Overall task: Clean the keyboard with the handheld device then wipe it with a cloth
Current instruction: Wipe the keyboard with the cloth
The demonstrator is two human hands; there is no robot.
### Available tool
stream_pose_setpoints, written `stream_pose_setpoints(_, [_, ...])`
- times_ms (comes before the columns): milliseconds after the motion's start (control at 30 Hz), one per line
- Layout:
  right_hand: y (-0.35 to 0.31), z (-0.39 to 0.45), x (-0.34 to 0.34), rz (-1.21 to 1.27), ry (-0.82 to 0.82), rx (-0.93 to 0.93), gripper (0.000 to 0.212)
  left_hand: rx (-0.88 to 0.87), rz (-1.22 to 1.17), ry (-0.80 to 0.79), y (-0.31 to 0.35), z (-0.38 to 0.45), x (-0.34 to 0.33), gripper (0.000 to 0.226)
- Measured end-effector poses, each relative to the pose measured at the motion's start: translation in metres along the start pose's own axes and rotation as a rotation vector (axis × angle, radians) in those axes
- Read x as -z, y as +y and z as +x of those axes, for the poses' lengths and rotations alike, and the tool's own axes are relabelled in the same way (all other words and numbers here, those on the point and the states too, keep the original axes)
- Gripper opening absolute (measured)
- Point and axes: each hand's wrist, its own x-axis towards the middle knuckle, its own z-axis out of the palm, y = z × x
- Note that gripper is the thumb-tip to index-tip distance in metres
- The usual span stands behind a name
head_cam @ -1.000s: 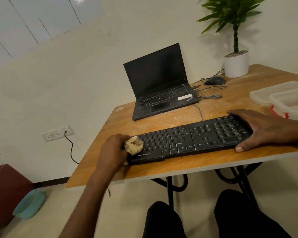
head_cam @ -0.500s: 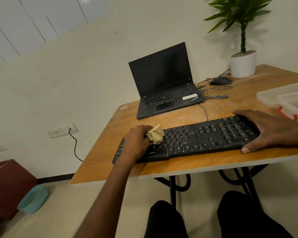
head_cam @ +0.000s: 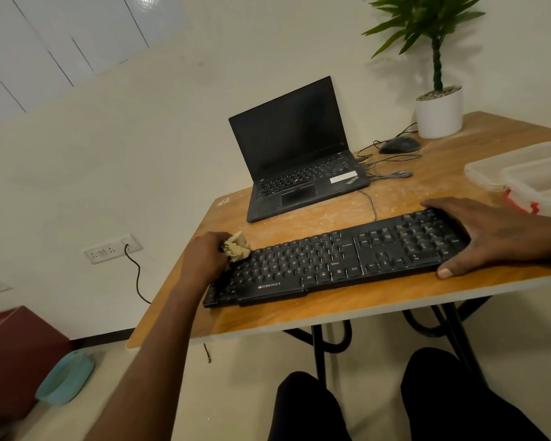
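A black keyboard lies across the front of the wooden table. My left hand grips a crumpled beige cloth and holds it against the keys at the keyboard's far left corner. My right hand rests flat over the number pad end, fingers straight and the thumb on the front edge. No handheld cleaning device is in view.
An open black laptop stands behind the keyboard, with a mouse and loose cables to its right. A potted plant sits at the back right. Clear plastic containers lie at the right edge. My knees are under the table.
My left hand has carried the cloth from the keyboard's front left edge up over the left keys to the far left corner. My right hand has stayed on the number pad end.
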Motion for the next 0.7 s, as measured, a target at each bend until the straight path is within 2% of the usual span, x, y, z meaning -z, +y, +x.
stream_pose_setpoints(267, [0.001,-0.002,0.002,0.010,0.003,0.010,0.132,-0.253,-0.077,-0.070,0.090,0.019,-0.029,0.034])
stream_pose_setpoints(367, [0.000,-0.003,0.003,-0.010,-0.014,0.019,0.134,-0.299,-0.071,-0.059,0.105,0.019,-0.035,0.033])
stream_pose_setpoints(467, [-0.002,-0.005,0.004,-0.021,-0.036,0.013,0.132,-0.259,-0.021,-0.041,0.088,0.018,-0.030,0.034])
stream_pose_setpoints(567, [0.000,-0.007,0.004,-0.012,-0.032,0.016,0.130,-0.147,0.031,-0.043,0.049,0.021,-0.021,0.039])
stream_pose_setpoints(700, [0.001,-0.009,0.007,-0.035,-0.033,0.011,0.129,-0.082,0.049,-0.067,0.025,0.022,-0.012,0.036])
